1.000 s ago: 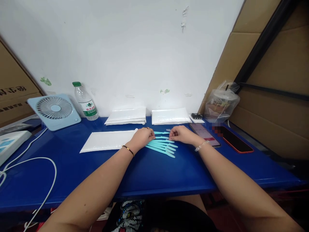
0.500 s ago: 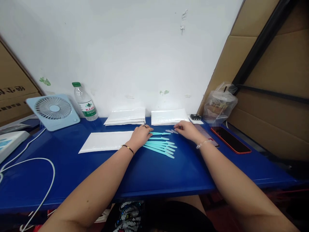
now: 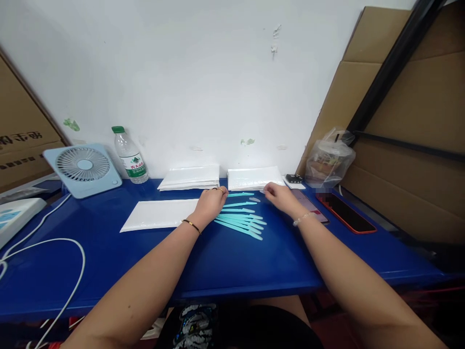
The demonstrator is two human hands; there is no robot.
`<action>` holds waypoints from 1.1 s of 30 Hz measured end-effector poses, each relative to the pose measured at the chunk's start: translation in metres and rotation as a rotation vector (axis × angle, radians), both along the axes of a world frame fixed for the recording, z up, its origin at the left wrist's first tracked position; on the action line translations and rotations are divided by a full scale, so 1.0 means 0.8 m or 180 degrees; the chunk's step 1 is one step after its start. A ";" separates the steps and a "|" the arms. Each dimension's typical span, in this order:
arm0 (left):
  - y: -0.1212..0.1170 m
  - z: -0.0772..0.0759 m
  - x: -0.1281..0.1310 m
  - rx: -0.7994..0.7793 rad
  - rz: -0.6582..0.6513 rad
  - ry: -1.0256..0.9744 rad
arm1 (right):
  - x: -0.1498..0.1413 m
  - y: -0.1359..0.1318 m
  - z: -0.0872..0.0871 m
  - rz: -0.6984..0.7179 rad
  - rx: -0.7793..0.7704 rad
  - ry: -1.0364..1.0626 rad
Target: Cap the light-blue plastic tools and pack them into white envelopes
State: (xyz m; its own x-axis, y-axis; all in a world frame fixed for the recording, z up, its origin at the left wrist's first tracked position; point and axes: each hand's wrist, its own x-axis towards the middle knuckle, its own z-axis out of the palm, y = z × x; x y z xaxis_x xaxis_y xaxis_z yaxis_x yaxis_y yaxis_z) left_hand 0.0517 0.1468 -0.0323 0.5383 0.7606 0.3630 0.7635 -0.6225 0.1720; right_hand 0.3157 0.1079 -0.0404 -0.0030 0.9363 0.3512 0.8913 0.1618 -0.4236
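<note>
Left hand at the handle ends of fanned turquoise sticks on blue table; exact grip, cannot tell. Right hand: thumb and finger pinching a small clear cap. Loose clear piece near the blades. Risk: slick cap slipping from a shallow pinch; left-hand drag skewing the fan.

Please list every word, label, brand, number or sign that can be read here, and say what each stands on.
"农夫山", in red, and below it "饮用", the rest blurred: white-and-green label on the clear plastic bottle with a green cap.
Too blurred to read: dark print on the brown cardboard box at far left, print on the bagged drink cup, and the pinkish phone screen.
</note>
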 end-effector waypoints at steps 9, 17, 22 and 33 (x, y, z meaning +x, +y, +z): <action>0.002 -0.003 -0.007 -0.0507 -0.0194 -0.0751 | -0.020 -0.013 0.021 0.0638 -0.0424 0.3026; -0.003 0.002 -0.003 -0.0806 -0.0239 -0.0903 | -0.033 -0.008 0.010 0.0842 -0.0387 0.3137; -0.002 -0.001 0.000 -0.1001 -0.0352 -0.1002 | -0.044 -0.009 0.006 0.1016 -0.0581 0.3030; -0.005 -0.002 0.003 -0.0503 -0.0150 -0.0029 | -0.010 0.011 -0.011 0.0636 0.0006 0.0141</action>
State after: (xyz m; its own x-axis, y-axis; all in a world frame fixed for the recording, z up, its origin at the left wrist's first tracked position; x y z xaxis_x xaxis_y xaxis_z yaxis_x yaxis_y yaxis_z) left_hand 0.0544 0.1425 -0.0341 0.5719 0.7826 0.2459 0.7320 -0.6222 0.2775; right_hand 0.3076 0.1164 -0.0489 -0.1732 0.9179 0.3569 0.8218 0.3344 -0.4613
